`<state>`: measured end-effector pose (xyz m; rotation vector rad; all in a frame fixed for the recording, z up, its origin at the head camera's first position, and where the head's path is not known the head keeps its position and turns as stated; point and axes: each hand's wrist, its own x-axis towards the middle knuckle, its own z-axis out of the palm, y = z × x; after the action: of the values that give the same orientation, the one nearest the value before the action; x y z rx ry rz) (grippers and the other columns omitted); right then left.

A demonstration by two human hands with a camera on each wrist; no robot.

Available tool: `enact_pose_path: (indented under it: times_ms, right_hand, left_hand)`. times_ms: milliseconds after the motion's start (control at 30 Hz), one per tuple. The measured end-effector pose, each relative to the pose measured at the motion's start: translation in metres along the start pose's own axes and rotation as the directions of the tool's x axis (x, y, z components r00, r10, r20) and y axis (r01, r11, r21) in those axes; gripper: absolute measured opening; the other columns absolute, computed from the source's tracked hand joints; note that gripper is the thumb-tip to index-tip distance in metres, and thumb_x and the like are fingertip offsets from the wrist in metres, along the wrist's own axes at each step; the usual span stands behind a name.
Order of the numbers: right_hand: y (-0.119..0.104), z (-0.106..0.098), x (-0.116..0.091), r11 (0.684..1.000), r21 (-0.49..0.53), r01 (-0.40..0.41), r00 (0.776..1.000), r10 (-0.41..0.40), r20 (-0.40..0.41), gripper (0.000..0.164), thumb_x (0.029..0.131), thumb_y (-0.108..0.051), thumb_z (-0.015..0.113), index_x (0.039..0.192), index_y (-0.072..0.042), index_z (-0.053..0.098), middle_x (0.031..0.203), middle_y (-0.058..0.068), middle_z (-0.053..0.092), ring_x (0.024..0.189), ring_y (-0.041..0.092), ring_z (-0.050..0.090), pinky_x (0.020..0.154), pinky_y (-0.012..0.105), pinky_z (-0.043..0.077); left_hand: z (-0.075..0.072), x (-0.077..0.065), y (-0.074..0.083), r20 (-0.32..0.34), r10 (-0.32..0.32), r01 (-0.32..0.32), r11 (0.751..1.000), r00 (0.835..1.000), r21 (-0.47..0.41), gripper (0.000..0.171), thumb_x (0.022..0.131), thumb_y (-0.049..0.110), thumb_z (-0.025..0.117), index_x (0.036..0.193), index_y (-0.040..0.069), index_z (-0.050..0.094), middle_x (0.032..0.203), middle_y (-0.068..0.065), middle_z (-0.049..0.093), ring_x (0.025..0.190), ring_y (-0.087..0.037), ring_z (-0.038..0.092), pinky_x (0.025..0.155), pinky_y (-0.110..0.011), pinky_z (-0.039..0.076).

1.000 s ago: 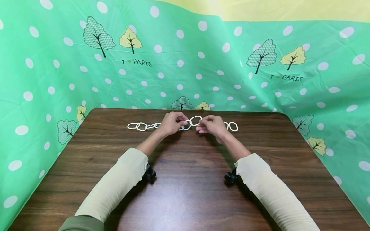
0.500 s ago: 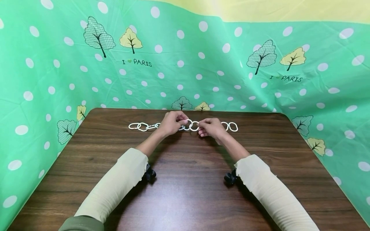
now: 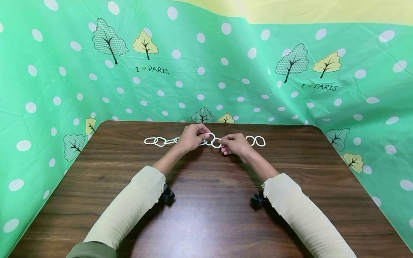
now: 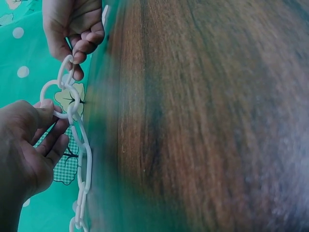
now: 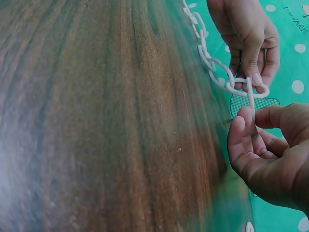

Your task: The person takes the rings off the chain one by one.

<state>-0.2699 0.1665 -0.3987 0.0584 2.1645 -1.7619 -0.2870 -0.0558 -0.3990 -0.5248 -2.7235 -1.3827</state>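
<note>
A white plastic chain (image 3: 160, 146) of several linked oval rings runs sideways near the far edge of the table. My left hand (image 3: 191, 137) pinches one chain link (image 4: 77, 99) between thumb and fingers, with the rest of the chain hanging from it in the left wrist view. Through that link passes another white link (image 5: 250, 92), whose other end my right hand (image 3: 237, 143) pinches between thumb and fingertips. Fingers hide part of both links. Whether the link in my right hand has a gap cannot be told now.
Two white links, the outer one (image 3: 265, 142) and the inner one (image 3: 250, 136), lie to the right of my right hand. The brown wooden table (image 3: 206, 200) meets a green dotted cloth (image 3: 180, 93) at its back and sides.
My right hand has come slightly down and left, bringing its link lower and closer to my left hand. The chain's left end has shifted a little right. My left hand stays nearly still.
</note>
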Motion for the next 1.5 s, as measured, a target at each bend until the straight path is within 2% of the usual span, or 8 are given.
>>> enact_pose_path:
  times_ms: [367,600,900,1500]
  right_hand:
    - [0.004,-0.002,0.001,1.0,-0.008,-0.001,1.0,0.001,0.01,0.031,0.112,-0.006,0.064,0.136,0.014,0.068,0.081,0.001,0.071,0.069,0.007,0.069,0.068,0.021,0.063]
    - [0.006,-0.007,0.0,0.999,-0.047,0.01,1.0,-0.01,0.001,0.032,0.112,-0.005,0.063,0.136,0.014,0.069,0.081,0.0,0.073,0.07,0.008,0.07,0.067,0.021,0.063]
    - [0.008,-0.016,-0.003,0.994,-0.105,0.02,1.0,-0.02,0.0,0.033,0.112,-0.006,0.064,0.136,0.015,0.069,0.082,0.003,0.075,0.071,0.008,0.071,0.068,0.021,0.063]
    - [0.01,-0.046,-0.003,0.967,-0.252,0.028,0.994,-0.053,-0.092,0.03,0.11,-0.016,0.075,0.125,0.01,0.078,0.08,-0.002,0.076,0.066,0.005,0.072,0.061,0.02,0.058]
  left_hand:
    - [0.001,0.0,0.001,-0.005,0.006,-0.006,1.0,1.0,-0.004,0.012,0.108,0.01,0.077,0.116,0.004,0.082,0.111,-0.014,0.084,0.103,-0.027,0.077,0.097,-0.041,0.061]
    - [0.0,0.0,0.002,-0.034,0.008,-0.008,1.0,0.999,-0.004,0.011,0.108,0.011,0.077,0.115,0.004,0.082,0.108,-0.013,0.084,0.1,-0.025,0.075,0.094,-0.039,0.059]
    - [0.001,0.0,0.001,-0.027,0.009,-0.009,1.0,1.0,0.002,0.011,0.107,0.012,0.077,0.115,0.005,0.082,0.109,-0.013,0.084,0.101,-0.026,0.076,0.096,-0.041,0.06]
    - [0.001,-0.001,0.002,-0.026,0.018,-0.018,1.0,0.999,0.002,0.012,0.107,0.012,0.078,0.115,0.004,0.082,0.109,-0.013,0.084,0.101,-0.026,0.076,0.095,-0.039,0.059]
